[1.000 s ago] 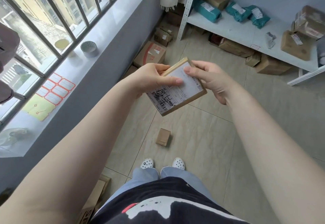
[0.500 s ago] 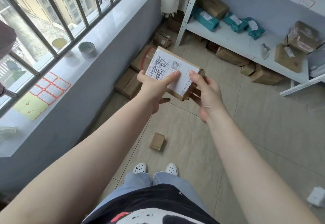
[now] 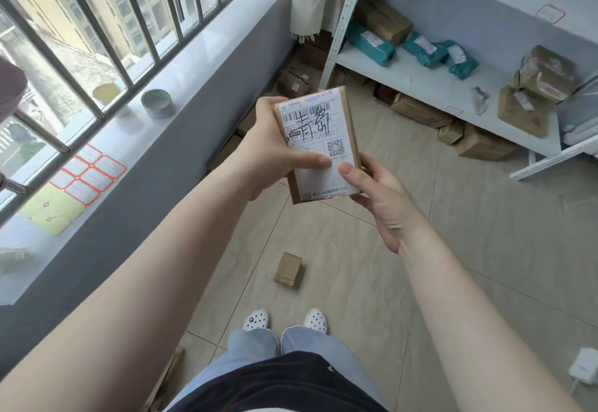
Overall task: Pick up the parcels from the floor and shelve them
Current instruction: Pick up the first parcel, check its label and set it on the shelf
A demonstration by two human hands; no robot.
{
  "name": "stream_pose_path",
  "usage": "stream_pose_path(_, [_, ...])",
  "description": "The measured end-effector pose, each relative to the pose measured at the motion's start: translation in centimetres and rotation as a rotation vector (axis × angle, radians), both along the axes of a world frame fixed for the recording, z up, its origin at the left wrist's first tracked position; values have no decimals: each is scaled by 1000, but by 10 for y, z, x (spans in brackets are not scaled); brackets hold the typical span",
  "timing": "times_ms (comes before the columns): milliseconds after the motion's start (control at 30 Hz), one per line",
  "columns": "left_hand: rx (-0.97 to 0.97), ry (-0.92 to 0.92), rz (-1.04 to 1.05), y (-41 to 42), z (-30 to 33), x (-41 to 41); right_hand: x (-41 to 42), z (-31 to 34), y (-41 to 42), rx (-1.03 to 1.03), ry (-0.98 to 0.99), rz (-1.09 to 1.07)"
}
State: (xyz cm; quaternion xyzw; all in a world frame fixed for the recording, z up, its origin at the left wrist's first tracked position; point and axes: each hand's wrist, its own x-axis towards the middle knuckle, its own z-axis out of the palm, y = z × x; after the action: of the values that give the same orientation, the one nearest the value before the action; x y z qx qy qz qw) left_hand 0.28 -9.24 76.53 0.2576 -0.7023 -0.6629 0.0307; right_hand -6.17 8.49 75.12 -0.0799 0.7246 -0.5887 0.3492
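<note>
I hold a flat brown parcel (image 3: 318, 126) with a white shipping label facing me, upright in front of my chest. My left hand (image 3: 268, 152) grips its left side, thumb across the label. My right hand (image 3: 378, 198) holds its lower right corner, thumb on the label. A small brown parcel (image 3: 288, 269) lies on the tiled floor just ahead of my white shoes. The white shelf (image 3: 430, 83) stands at the upper right, carrying teal bags (image 3: 372, 44) and brown boxes (image 3: 524, 110).
More brown boxes (image 3: 420, 110) sit on the floor under the shelf and along the grey wall (image 3: 296, 81). A barred window and white sill (image 3: 123, 139) with label sheets run along the left. A white adapter (image 3: 585, 368) lies at the lower right.
The parcel has been turned from tilted to upright, label towards me, and drawn slightly closer. My right hand has shifted to its lower right corner. The view has swung a little right.
</note>
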Motion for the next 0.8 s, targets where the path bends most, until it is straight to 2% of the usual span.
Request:
stream_pose_path(67, [-107,36,-42,5,6,-1,3,3,-2,-17,-5,-68])
stream_pose_path(133, [-117,61,-50,10,10,0,6,7,0,-46,-29,-122])
stream_pose_path(267, [37,80,-58,11,15,12,11,16,11,-100,-54,-150])
stream_pose_path(433, [208,98,-174,15,15,20,21,20,24,-147,-75,-199])
stream_pose_path(800, [255,83,-260,44,11,-5,21,18,57,-143,-70,-238])
